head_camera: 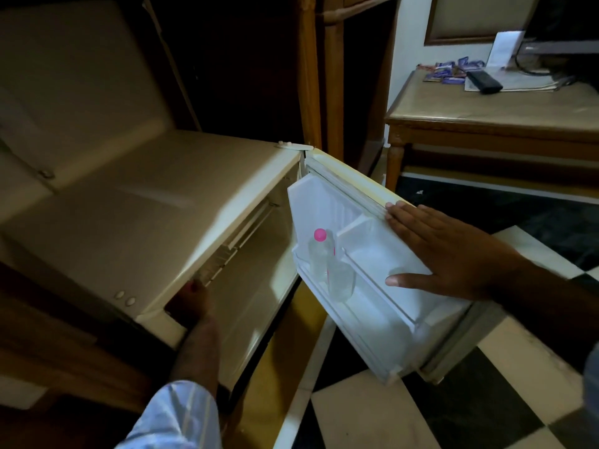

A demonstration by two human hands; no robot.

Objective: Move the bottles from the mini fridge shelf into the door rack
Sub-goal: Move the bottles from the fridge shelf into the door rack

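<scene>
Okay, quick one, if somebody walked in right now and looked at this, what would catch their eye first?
Probably the clear bottle with its bright pink cap, standing in the rack of the open white fridge door, the brightest spot in a dim room. Next, the right hand spread flat, resting on the door's top edge, and the left hand reaching into the dark fridge.

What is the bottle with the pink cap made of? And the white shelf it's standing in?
The bottle looks like clear plastic: you can see the white door through it, and its pink cap looks like solid matte plastic. The door rack seems to be smooth, glossy white plastic, since it is moulded in one piece and shines in the fridge light.
</scene>
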